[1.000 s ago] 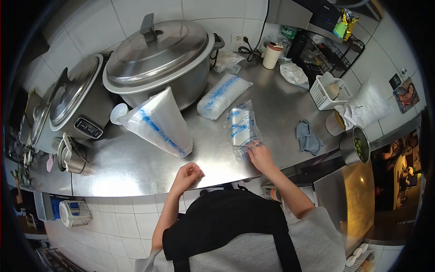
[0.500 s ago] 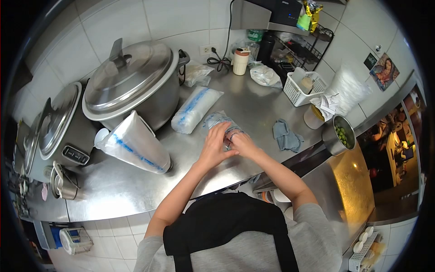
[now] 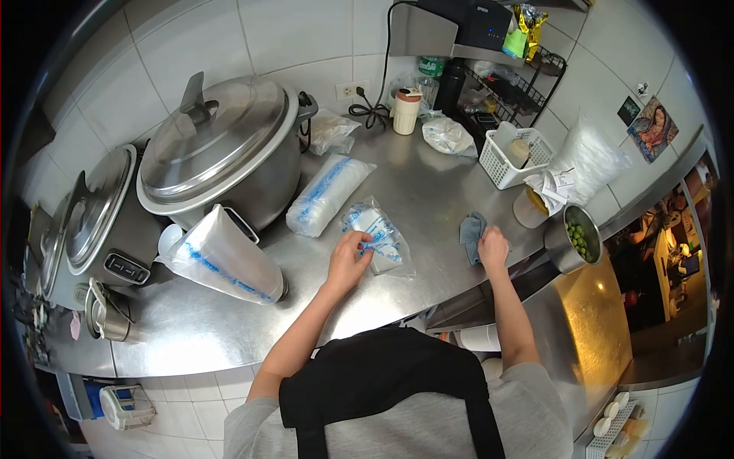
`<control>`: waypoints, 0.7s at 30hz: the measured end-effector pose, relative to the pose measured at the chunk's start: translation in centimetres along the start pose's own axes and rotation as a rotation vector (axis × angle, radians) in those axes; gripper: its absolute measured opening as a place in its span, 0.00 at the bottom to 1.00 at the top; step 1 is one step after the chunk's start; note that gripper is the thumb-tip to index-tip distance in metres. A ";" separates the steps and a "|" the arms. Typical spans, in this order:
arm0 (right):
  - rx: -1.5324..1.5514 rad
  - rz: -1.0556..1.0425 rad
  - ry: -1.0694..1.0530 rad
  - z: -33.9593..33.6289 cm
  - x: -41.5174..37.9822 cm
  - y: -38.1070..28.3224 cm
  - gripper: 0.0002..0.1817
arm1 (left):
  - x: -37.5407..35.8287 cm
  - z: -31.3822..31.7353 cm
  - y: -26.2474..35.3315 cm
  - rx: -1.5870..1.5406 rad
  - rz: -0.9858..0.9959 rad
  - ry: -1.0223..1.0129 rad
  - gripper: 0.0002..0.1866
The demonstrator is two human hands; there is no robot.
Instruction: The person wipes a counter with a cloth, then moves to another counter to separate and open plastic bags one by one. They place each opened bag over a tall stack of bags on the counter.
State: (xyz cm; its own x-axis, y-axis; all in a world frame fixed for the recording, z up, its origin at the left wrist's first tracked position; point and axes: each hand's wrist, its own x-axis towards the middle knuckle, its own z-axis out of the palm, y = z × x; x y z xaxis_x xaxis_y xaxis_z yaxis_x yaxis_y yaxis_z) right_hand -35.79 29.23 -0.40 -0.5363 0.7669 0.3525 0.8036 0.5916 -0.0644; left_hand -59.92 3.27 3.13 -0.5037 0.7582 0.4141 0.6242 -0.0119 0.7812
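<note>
Plastic packet (image 3: 378, 241) with the blue print is lying flat on the worktop (image 3: 428, 183), pretty much right in front of the person, just beside the fatter plastic roll (image 3: 329, 195). Its clear wrap spreads out loosely toward the front edge. My guess is it's laid close in like that so either hand can get to it without much of a stretch.

The left hand (image 3: 348, 262) is at the packet's left side, fingers loosely bent over it, with a bit of a gap between thumb and forefinger. Looks to me more like a light touch to steady slippery plastic than a real grip.

The right hand (image 3: 493, 249) is over at the blue-grey cloth (image 3: 472, 236), right up against its right side. Those fingers are curled in close together, but whether they're actually pinching the fabric I can't tell, the tips are hidden. The cloth sits bunched up near the front edge, which makes sense for something you'd want to grab quickly.

Pose-wise, the left forearm slants inward and the right one reaches up and a little outward, so the hands are well apart. The tall plastic bag (image 3: 225, 256) leans over by the big cooker (image 3: 229, 145), probably kept to the side for elbow room.
</note>
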 end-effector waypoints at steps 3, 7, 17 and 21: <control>0.418 -0.091 0.161 -5.5 0.0 -5.9 0.07 | -0.2 0.1 1.1 -0.032 -0.022 0.037 0.14; 0.763 -0.577 -0.224 -8.2 -5.8 -13.7 0.08 | -0.9 0.7 0.7 -0.150 -0.045 0.030 0.18; 0.486 -0.881 0.076 -0.7 -4.5 -17.1 0.08 | -2.3 -1.4 0.5 -0.010 -0.060 -0.115 0.20; 0.527 -0.797 0.036 -4.5 -3.5 -18.8 0.07 | -1.5 -3.4 2.4 0.260 0.145 -0.046 0.24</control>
State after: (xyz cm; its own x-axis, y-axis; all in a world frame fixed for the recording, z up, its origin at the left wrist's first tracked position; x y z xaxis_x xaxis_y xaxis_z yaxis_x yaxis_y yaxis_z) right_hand -47.88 14.30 3.74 -0.8603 0.0870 0.5023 -0.0189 0.9792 -0.2019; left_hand -59.72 -0.10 5.93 -0.3744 0.7897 0.4860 0.8224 0.0407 0.5674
